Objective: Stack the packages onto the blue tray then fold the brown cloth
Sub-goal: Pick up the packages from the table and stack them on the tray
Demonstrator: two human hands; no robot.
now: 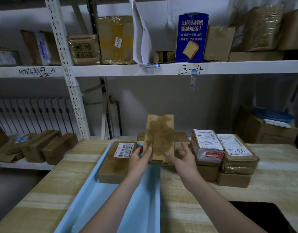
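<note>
A light blue tray lies on the wooden table, with one flat cardboard package bearing a white label at its far end. A second, stained cardboard package stands tilted upright above the tray's far right corner. My left hand grips its lower left edge. My right hand hovers at its lower right edge, fingers spread, barely touching or just apart. Stacked packages with labels wait on the table to the right. A dark brown cloth shows at the bottom right.
White metal shelving surrounds the table, with cartons and a blue bread box on the shelf above. Small brown boxes sit on the lower left shelf. A large carton stands at the far right behind the table.
</note>
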